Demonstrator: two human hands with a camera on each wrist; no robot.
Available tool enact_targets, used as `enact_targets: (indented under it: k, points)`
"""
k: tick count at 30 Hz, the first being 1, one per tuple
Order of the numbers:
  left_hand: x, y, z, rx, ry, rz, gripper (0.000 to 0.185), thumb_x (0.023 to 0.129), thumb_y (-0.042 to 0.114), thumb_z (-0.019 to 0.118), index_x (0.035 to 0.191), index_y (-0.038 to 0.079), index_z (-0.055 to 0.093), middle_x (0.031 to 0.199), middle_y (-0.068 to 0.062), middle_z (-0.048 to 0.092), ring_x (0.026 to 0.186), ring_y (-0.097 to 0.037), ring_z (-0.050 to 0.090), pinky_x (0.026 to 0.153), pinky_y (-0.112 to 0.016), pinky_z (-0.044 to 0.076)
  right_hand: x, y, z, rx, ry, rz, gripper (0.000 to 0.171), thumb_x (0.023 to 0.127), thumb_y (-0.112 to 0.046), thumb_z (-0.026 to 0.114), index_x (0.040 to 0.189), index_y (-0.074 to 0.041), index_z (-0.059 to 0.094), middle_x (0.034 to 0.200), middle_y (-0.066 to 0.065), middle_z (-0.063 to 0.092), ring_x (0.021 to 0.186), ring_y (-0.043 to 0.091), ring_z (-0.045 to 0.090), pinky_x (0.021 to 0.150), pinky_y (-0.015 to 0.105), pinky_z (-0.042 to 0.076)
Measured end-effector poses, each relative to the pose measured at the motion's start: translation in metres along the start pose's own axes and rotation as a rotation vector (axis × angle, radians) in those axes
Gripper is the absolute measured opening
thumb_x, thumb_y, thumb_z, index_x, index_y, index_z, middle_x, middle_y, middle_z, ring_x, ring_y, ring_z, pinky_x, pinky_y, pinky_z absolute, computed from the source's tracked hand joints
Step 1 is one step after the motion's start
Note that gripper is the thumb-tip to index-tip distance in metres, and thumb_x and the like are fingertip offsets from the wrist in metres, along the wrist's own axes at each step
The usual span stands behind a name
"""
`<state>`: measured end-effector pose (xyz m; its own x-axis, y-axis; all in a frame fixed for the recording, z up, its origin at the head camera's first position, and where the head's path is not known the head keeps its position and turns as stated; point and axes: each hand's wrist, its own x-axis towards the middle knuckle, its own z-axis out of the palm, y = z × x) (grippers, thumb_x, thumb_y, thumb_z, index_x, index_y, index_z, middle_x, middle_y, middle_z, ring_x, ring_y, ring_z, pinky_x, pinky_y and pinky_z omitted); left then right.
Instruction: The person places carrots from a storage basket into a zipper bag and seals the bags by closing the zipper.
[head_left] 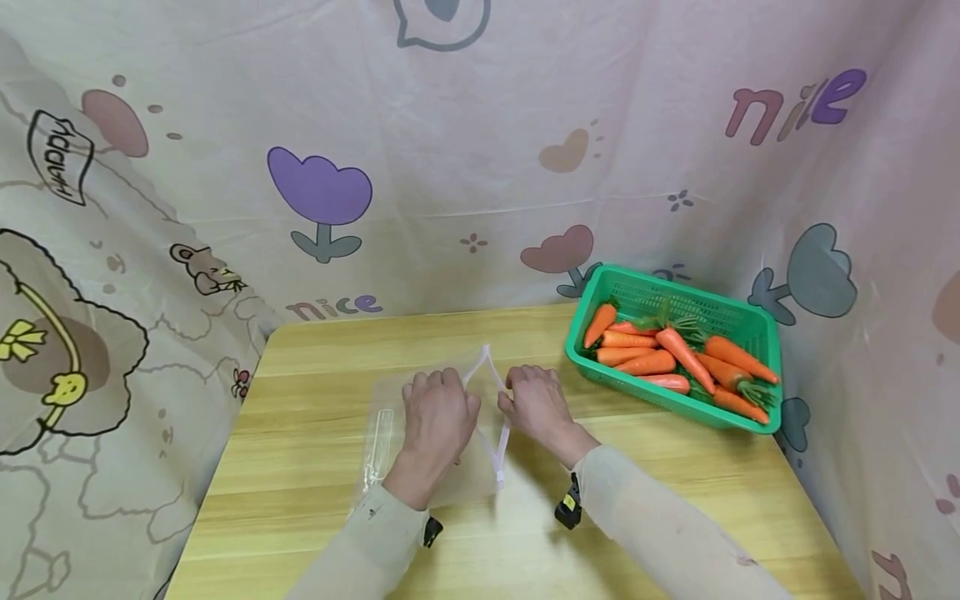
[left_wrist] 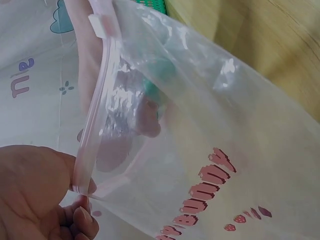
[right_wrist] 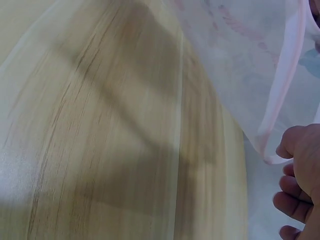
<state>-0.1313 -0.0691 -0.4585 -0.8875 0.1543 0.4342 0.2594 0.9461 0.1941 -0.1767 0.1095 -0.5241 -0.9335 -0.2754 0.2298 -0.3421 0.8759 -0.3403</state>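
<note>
From where I'm standing, the person is leaning both arms over the worktop and working at a clear plastic bag. The bag is spreading out near the middle of the wood, mostly to the left of its own mouth, which is facing the right side. The left hand is pinching one edge of that mouth, thumb against fingers on the pale pink zip strip. The right hand is gripping the opposite edge between thumb and finger, its other fingers curling just below. Between them the mouth is gaping in a narrow diamond. A small white slider is sitting on the strip, and red lettering ending in "BUNNY" is showing on the film, with little strawberries printed beside it. Whether the whole bag is resting on the wood, I can't tell.

Beyond the right hand, a green plastic basket is standing at an angle in the far right corner, and a pile of orange carrots is lying inside it, some showing green stalks. Behind everything, a pale cloth printed with flowers and hearts is hanging.
</note>
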Motion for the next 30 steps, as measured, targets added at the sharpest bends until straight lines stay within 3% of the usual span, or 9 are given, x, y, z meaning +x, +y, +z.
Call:
enact_targets:
  k: [5,15,23,30]
  points:
    - [0.0,0.0,0.0,-0.016,-0.057,-0.029,0.029,0.087,0.014,0.066,0.067,0.012,0.044,0.059,-0.001,0.039,0.059,-0.023,0.036,0.062,-0.032,0.021,-0.006,0.005,-0.007,0.012,0.036,-0.016,0.021,0.096,-0.027,0.073,0.099,-0.007,0.067,0.093,0.007,0.069,0.093,0.03,0.064,0.088,0.047,0.045]
    - [0.001,-0.001,0.001,-0.077,-0.113,-0.08,0.025,0.088,0.014,0.06,0.068,0.013,0.045,0.06,-0.001,0.042,0.061,-0.025,0.038,0.065,-0.036,0.027,-0.009,0.041,-0.032,-0.138,0.288,-0.152,0.024,0.09,-0.022,0.078,0.103,-0.003,0.07,0.095,0.011,0.069,0.089,0.034,0.064,0.084,0.05,0.047]
    - [0.001,-0.006,0.001,-0.111,-0.161,-0.133,0.023,0.088,0.014,0.058,0.068,0.014,0.046,0.061,-0.001,0.044,0.063,-0.025,0.039,0.068,-0.037,0.029,-0.009,0.075,-0.05,-0.225,0.353,-0.219,0.022,0.091,-0.02,0.075,0.101,-0.002,0.068,0.091,0.014,0.066,0.084,0.037,0.061,0.075,0.049,0.046]
    - [0.001,-0.009,0.0,-0.135,-0.184,-0.163,0.023,0.089,0.014,0.057,0.068,0.015,0.047,0.062,0.0,0.045,0.065,-0.025,0.04,0.07,-0.037,0.028,-0.013,0.111,-0.066,-0.321,0.353,-0.211,0.025,0.087,-0.018,0.08,0.097,-0.002,0.064,0.09,0.017,0.064,0.087,0.041,0.059,0.074,0.053,0.046]
